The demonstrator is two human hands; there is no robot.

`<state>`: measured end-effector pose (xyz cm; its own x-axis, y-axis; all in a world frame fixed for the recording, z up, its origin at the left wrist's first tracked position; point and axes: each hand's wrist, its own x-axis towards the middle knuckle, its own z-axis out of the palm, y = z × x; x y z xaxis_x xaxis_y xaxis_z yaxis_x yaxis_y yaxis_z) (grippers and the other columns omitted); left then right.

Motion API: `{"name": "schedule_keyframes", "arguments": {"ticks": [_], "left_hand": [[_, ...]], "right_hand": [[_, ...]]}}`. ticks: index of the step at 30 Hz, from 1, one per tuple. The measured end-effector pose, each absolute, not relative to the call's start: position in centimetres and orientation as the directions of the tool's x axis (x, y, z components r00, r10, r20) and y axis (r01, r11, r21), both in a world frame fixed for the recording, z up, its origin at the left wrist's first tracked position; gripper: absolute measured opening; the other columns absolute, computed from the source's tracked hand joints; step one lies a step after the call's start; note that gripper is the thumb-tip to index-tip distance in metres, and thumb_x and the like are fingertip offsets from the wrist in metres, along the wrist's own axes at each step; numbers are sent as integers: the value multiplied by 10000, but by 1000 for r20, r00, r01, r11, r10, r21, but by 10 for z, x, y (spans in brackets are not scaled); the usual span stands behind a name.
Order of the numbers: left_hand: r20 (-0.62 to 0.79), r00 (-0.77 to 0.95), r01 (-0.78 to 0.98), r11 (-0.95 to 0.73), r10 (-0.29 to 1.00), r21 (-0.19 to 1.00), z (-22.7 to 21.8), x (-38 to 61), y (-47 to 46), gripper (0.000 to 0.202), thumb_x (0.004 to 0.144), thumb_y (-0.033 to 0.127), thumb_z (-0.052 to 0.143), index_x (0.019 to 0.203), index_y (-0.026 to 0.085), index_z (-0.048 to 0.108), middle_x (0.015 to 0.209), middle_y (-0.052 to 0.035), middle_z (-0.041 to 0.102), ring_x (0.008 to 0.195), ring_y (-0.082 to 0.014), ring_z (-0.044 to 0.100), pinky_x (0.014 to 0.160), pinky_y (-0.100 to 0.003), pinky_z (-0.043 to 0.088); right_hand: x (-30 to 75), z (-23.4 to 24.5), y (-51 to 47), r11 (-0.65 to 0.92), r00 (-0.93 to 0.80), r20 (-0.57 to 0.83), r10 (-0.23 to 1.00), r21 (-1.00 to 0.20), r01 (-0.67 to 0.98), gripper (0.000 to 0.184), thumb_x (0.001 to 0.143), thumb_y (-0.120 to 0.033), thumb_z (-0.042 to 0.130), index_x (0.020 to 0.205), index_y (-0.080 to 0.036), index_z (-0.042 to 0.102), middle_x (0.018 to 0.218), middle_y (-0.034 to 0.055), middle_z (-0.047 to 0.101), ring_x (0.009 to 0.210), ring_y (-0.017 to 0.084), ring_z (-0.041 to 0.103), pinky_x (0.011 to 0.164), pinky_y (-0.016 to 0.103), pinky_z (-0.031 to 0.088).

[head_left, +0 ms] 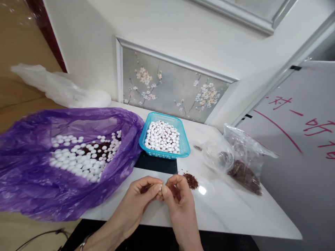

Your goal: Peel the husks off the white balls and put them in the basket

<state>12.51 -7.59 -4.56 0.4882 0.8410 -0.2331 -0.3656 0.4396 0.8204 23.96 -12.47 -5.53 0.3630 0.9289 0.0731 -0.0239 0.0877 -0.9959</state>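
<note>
My left hand and my right hand meet fingertip to fingertip over the front of the white table. Between their thumbs and forefingers they pinch a small white piece, mostly covered by the fingers, so its exact kind is not clear. Just beyond my right hand lies a small heap of reddish-brown shreds. Farther back stands a blue plastic basket holding many white oval pellets with brown bits among them.
On the left, an open purple plastic bag contains white pellets and dark brown matter. A clear plastic cup lies beside a zip bag of brown material at the right. A dark mat sits under the basket; a whiteboard stands at the right.
</note>
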Motion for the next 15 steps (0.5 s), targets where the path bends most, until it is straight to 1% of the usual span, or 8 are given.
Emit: {"name": "schedule_keyframes", "arguments": {"ticks": [3,6,8,11,15], "left_hand": [[-300,511,-418,537,806,733,-46,124,-78,98,747,247,726,818,181,715,670,21,622,641,-69,547,694,-173,485],[-340,511,-437,579,789,688,-47,123,-78,147,720,263,752,827,167,724,773,1,653,722,-74,583,742,-161,491],[-313,500,-435,547,807,715,-47,122,-77,179,693,247,774,848,167,729,799,1,656,728,-70,581,734,-145,487],[-240,468,-408,449,851,795,-45,122,-71,173,701,211,766,867,177,730,761,11,652,684,-62,563,680,-133,480],[-175,416,-397,351,892,848,-33,125,-61,146,720,223,743,855,169,740,753,-10,685,678,-76,591,683,-157,495]], "right_hand": [[246,-53,-126,143,377,106,920,-987,-72,98,907,-338,515,931,-244,507,782,-42,518,683,103,540,666,227,469],[254,-56,-130,156,434,143,889,-988,4,143,924,-365,480,960,-236,530,710,-44,515,643,102,520,653,220,450],[257,-61,-133,105,418,126,900,-992,72,168,917,-376,489,934,-221,551,660,-46,503,616,103,499,625,209,433],[257,-68,-137,39,361,86,928,-990,135,203,911,-386,486,895,-207,578,642,-40,493,600,108,478,593,204,417],[253,-72,-140,21,289,73,955,-984,178,209,896,-388,496,875,-205,595,668,-25,507,625,122,482,605,209,414]]}}
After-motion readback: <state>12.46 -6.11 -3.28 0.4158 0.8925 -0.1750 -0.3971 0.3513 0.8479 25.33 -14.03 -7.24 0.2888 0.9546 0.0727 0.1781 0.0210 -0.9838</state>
